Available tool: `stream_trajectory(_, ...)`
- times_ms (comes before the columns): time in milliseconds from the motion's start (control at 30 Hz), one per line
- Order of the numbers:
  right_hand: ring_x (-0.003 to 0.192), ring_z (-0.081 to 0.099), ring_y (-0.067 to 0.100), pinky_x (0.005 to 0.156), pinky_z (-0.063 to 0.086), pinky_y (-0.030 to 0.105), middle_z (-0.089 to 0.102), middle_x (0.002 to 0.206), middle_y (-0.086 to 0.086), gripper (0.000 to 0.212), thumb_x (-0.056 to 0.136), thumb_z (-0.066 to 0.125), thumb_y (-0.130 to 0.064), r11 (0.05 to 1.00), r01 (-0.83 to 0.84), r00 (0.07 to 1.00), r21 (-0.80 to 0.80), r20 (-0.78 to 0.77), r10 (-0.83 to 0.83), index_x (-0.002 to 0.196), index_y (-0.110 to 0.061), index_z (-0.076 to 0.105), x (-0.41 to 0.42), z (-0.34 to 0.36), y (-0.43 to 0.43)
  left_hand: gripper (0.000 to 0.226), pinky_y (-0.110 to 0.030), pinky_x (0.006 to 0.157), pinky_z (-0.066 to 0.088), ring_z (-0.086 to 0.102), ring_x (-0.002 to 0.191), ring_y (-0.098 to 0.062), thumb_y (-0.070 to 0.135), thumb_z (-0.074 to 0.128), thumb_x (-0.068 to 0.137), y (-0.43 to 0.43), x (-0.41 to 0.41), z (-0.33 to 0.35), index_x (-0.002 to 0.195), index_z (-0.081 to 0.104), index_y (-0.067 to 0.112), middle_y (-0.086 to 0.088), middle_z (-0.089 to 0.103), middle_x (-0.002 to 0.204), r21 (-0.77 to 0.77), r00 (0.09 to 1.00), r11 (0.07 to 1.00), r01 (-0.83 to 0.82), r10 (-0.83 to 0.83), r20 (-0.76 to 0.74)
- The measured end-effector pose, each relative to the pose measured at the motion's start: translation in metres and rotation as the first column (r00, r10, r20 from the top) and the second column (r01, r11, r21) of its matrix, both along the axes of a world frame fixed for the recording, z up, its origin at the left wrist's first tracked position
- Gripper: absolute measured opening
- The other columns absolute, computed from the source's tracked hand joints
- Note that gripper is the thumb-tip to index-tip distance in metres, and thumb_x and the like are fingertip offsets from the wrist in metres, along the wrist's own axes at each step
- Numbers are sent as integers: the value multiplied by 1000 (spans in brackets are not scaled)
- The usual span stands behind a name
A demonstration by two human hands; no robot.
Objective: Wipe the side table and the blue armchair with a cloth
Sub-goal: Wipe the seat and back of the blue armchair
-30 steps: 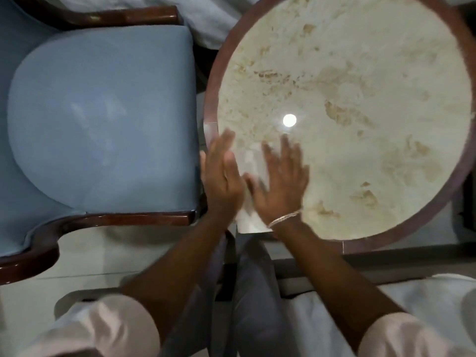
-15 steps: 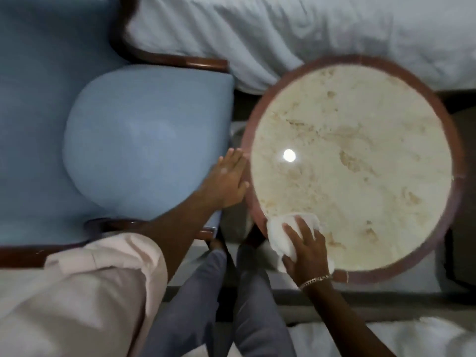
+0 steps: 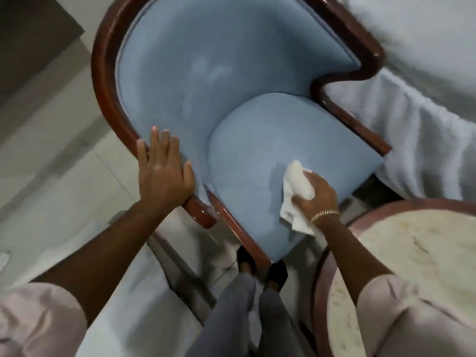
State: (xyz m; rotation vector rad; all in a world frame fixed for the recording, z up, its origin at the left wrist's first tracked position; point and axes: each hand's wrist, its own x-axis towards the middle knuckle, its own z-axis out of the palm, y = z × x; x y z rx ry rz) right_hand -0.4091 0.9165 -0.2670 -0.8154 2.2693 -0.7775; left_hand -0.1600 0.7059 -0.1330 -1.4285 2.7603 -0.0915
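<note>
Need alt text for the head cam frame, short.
Seen from above, the right hand presses a white cloth onto the seat cushion of a blue armchair, while the left hand rests flat on its wooden arm rail. A round marble-topped side table sits at lower right, and white bedding lies beyond the chair.

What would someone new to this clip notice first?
The big pale-blue upholstered armchair with a glossy dark wood frame fills the centre. The right hand presses a crumpled white cloth onto its seat cushion, while the left hand rests on the armrest.
</note>
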Motion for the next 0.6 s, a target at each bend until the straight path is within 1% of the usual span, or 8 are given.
stream_trajectory(133, 143, 38, 31, 116, 31, 51, 41, 157, -2, 73, 78, 69, -40, 986, 152, 980, 72, -144, -141, 146, -32, 43, -21, -29, -58, 85, -57, 126, 3, 5, 157, -46, 52, 40, 94, 0, -5, -15, 160, 19, 2, -25, 10, 169, -73, 989, 987, -141, 138, -50)
stream_trajectory(233, 153, 14, 37, 120, 11, 62, 26, 164, -7, 69, 88, 55, -59, 969, 183, 954, 164, -268, -135, 151, -41, 31, 4, -51, -93, 91, -58, 125, 2, 5, 157, -46, 64, 34, 94, -5, -4, -25, 161, 11, 7, -22, 9, 170, -131, 992, 984, -124, 124, -10)
stream_trajectory(267, 153, 7, 39, 118, 7, 65, 22, 166, -9, 70, 88, 50, -65, 967, 161, 951, 197, -295, -98, 151, -45, 27, 16, -56, -101, 92, -58, 125, 2, 5, 157, -45, 65, 34, 94, -5, -3, -26, 161, 11, 7, -22, 9, 171, -139, 992, 983, -123, 124, -2)
stream_trajectory(333, 153, 4, 43, 116, 7, 66, 17, 167, -8, 71, 89, 44, -69, 964, -38, 912, 263, -384, 141, 153, -47, 21, 29, -62, -97, 92, -59, 125, 2, 5, 157, -44, 65, 36, 94, -4, -3, -26, 161, 13, 7, -21, 11, 171, -140, 990, 981, -136, 141, 28)
stream_trajectory(400, 152, 14, 43, 115, 17, 66, 23, 166, -3, 66, 93, 44, -62, 930, -238, 821, 279, -453, 346, 153, -41, 27, 25, -63, -66, 89, -60, 126, 3, 6, 158, -43, 60, 43, 92, -4, -7, -22, 159, 20, 6, -20, 15, 170, -109, 985, 983, -150, 157, 66)
stream_trajectory(433, 151, 19, 42, 113, 22, 66, 28, 165, -1, 63, 94, 47, -57, 931, -250, 814, 267, -463, 351, 152, -37, 33, 19, -63, -45, 89, -61, 127, 4, 7, 158, -43, 57, 49, 90, -3, -9, -19, 158, 24, 6, -19, 18, 170, -86, 983, 983, -163, 169, 69)
stream_trajectory(500, 151, 21, 40, 111, 24, 69, 30, 164, 0, 60, 94, 52, -51, 955, -134, 879, 263, -413, 238, 150, -34, 39, 1, -58, -22, 89, -60, 127, 4, 8, 158, -41, 53, 57, 86, -1, -12, -14, 156, 29, 5, -18, 22, 169, -50, 977, 978, -201, 204, 57)
stream_trajectory(600, 154, 6, 38, 116, 13, 71, 15, 168, -7, 65, 94, 46, -59, 954, 86, 935, 286, -355, 22, 154, -43, 24, -27, -59, -61, 89, -60, 126, 6, 17, 156, -42, 52, 54, 84, 0, -14, -14, 155, 31, 4, -20, 27, 167, -71, 976, 974, -216, 218, 21)
